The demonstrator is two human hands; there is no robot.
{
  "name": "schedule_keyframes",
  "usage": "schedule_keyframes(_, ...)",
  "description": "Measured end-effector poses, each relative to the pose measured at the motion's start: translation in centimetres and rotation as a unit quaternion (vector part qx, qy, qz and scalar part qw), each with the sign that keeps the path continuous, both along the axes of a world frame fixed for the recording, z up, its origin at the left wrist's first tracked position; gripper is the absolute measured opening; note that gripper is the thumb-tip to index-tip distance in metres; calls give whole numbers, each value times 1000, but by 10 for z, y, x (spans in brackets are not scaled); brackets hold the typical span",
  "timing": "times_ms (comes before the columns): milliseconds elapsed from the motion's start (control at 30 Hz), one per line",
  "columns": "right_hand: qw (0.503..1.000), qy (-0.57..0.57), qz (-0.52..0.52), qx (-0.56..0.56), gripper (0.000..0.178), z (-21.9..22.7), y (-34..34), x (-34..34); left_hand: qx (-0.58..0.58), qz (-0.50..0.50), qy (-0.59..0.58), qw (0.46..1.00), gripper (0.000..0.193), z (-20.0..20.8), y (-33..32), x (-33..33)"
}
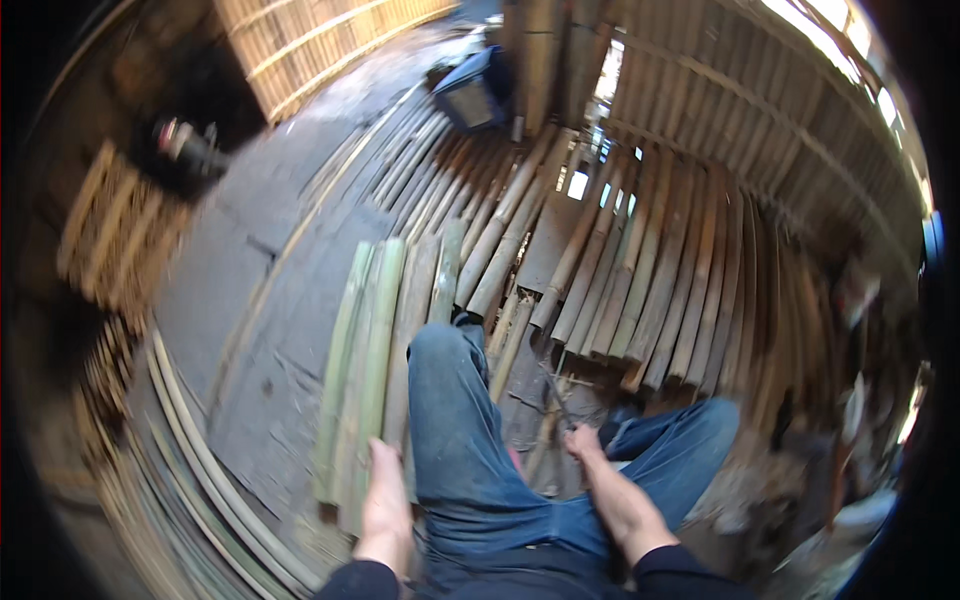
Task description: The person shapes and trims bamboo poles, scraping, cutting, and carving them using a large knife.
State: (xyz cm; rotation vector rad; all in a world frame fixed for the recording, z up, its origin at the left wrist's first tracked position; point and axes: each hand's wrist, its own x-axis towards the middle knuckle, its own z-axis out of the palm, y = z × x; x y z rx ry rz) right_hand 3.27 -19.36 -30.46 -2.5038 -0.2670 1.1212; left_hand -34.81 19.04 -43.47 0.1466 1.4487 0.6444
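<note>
My right hand (582,440) is closed round the near end of a knife (558,395), a narrow dark blade-like tool pointing away between my knees; blur hides its detail. Beside my left knee, my left hand (384,468) is at the split green bamboo pieces (378,340), which lie lengthwise away from me. Its fingers are blurred and partly hidden, so I cannot tell whether it grips one. A paler bamboo piece (412,325) lies between those green ones and my knee.
Long bamboo poles (640,270) lie in rows ahead and to the right. More thin bamboo strips (205,440) curve along the left floor. A blue bin (470,92) stands at the back, a bundle of short sticks (120,235) at the far left. Bamboo walls (720,100) rise behind.
</note>
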Motion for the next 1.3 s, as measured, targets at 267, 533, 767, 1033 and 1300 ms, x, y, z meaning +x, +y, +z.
schedule_keyframes(267, 995, 29, -41, -83, 34, -6, -32, 11, 17, -196, 74, 978, 50, 57, -52, 0)
schedule_keyframes(533, 989, 77, 101, -76, 47, -3, -22, -1, 100, -292, 120, 944, 48, 61, -31, 17)
schedule_keyframes(767, 988, 41, 134, -61, 63, -22, 2, -2, 199, -376, 161, 891, 47, 78, -5, 184)
schedule_keyframes(1033, 986, 41, 152, -49, 61, -31, -13, 8, 305, -404, 269, 819, 46, 189, 71, 254)
schedule_keyframes(1300, 966, 92, 217, -103, 54, -68, -19, 0, 403, -421, 346, 736, 45, 256, 106, 287)
